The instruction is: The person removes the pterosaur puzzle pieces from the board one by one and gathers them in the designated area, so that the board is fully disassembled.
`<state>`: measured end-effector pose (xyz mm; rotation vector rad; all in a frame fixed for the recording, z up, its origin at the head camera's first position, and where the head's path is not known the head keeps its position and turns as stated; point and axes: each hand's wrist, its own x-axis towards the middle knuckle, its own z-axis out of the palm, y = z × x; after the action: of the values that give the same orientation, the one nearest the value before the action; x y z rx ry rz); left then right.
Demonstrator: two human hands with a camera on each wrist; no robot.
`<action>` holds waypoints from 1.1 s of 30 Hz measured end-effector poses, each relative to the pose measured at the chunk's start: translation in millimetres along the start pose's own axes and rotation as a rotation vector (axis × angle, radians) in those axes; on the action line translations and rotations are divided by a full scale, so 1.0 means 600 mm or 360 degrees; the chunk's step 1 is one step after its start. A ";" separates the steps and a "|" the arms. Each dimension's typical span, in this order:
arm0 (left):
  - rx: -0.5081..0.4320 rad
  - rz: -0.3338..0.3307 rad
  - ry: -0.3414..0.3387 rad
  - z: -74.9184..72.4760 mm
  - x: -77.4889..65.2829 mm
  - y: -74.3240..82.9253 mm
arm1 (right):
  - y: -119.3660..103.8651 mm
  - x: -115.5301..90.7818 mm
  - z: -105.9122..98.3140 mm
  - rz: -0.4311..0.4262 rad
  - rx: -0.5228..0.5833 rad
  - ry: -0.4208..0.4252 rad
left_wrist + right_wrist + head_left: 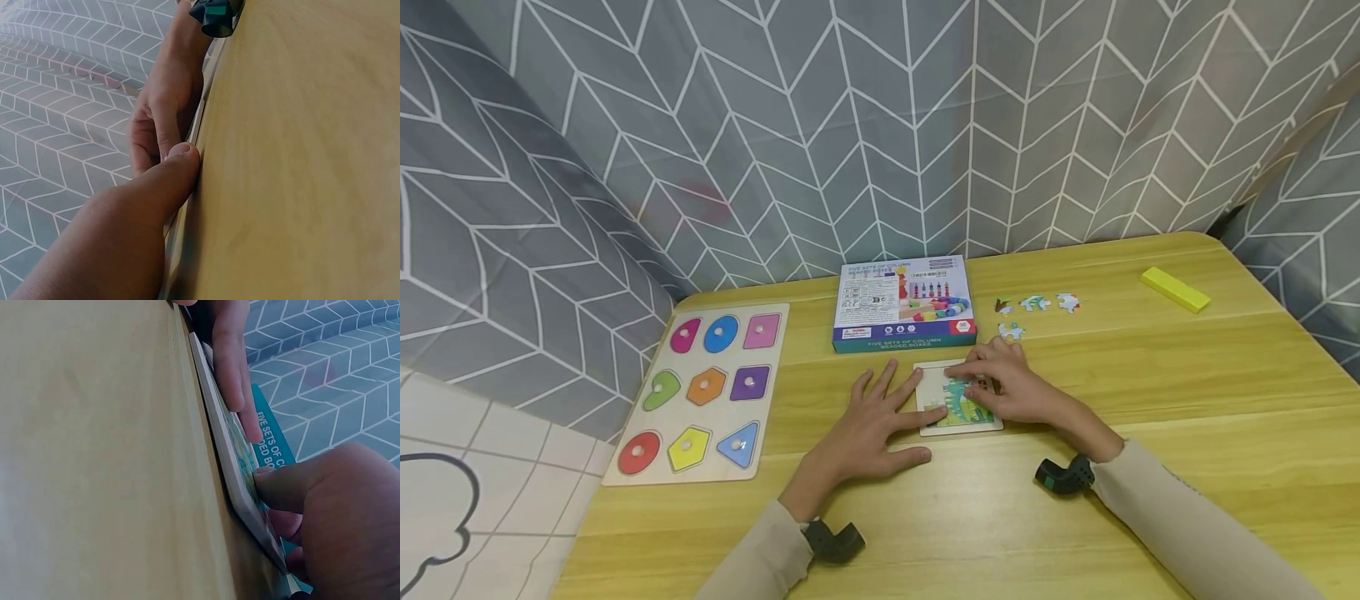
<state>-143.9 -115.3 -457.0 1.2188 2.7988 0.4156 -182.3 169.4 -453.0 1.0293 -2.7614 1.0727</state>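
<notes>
A small jigsaw puzzle board point(958, 427) with a pale rim lies on the table; its picture shows a teal dinosaur over green. My left hand point(872, 433) is spread flat at the board's left side, its index fingertip resting on the lower part. From the right, my right hand point(1011, 383) reaches over the board and pinches a teal puzzle piece point(957, 388) between thumb and index finger. In the right wrist view the thumb point(281, 487) touches the picture surface; the piece itself is mostly hidden there. Several loose puzzle pieces point(1034, 303) lie beyond the right hand.
A beaded-box game carton point(902, 308) stands just behind the puzzle board. At the left lies a wooden shape board point(722, 433) with knobbed coloured shapes. A yellow bar point(1176, 288) is at the far right. A grey patterned curtain point(880, 125) hangs along the table's back edge.
</notes>
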 end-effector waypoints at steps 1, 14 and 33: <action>-0.0002 0.0002 0.0002 0.000 0.000 0.000 | 0.000 0.000 0.000 0.0001 0.0004 -0.0003; 0.0001 0.0004 -0.0001 -0.002 0.001 0.002 | 0.003 0.002 -0.002 0.0032 0.0068 -0.0037; -0.0001 0.0016 0.0015 -0.002 0.002 0.001 | 0.008 0.003 0.000 0.0001 0.0171 -0.0009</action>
<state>-144.3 -114.4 -455.8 1.2345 2.8017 0.4237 -186.1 170.8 -455.5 1.0434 -2.7352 1.2324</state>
